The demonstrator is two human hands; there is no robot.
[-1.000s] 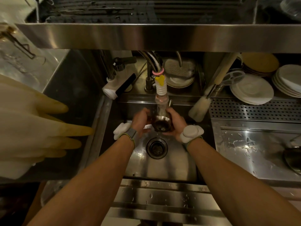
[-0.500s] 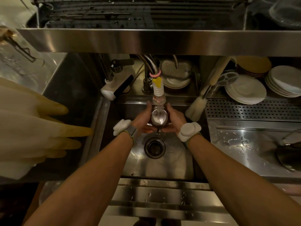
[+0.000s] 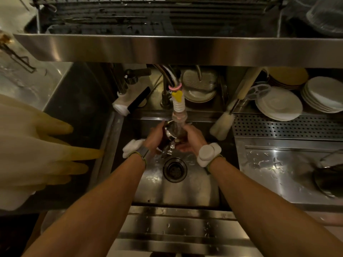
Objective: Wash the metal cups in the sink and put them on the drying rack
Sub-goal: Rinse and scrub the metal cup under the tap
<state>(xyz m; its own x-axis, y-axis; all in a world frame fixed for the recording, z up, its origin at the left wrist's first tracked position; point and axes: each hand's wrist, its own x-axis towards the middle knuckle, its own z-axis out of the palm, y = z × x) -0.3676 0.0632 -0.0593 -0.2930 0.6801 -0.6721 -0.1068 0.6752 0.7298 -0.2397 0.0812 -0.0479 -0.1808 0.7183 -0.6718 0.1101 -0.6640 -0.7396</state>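
Head view: both hands are working over the sink [image 3: 185, 190], just above the drain [image 3: 174, 170]. The left hand [image 3: 154, 139] and right hand [image 3: 194, 140] are cupping the cup [image 3: 171, 131] from either side, fingers curling round its wall, directly under the tap nozzle [image 3: 178, 108]. Water appears to be running onto the cup, which is tilting; its exact angle is hard to read. A metal tab or handle is sticking out below it, between the hands. The rack [image 3: 130, 21] is sitting overhead, above the steel shelf edge. Judgement: the cup is looking light, rigid and not fragile, but wet steel is slippery; gripping round the body, or by the handle, should be safest for the lift to the rack.
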